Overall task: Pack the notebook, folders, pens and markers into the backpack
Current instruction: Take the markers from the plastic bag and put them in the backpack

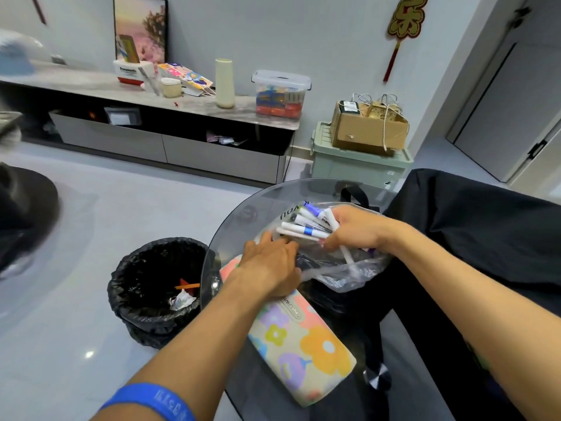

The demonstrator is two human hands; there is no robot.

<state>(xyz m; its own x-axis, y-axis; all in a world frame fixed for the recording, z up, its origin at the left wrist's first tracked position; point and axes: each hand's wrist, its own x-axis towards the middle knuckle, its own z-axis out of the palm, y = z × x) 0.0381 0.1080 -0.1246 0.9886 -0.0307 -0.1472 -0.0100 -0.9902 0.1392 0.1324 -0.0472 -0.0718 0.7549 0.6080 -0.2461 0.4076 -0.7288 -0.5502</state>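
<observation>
My right hand [352,227] grips a bundle of white markers [306,226] with blue and black bands, held over a clear plastic bag [349,275] on the round glass table [236,220]. My left hand [273,262] reaches flat toward the bag's near edge, fingers together beneath the marker tips; whether it holds anything is hidden. A flower-patterned pouch [303,338] lies on the table under my left wrist. The black backpack [473,226] sits on the right behind the bag, its handle loop [353,194] showing through the glass.
A bin lined with a black bag [154,287] stands on the floor left of the table. Along the far wall runs a low cabinet [170,147] with a clear box, a vase and packets. A green crate with a cardboard box [367,129] stands beside it.
</observation>
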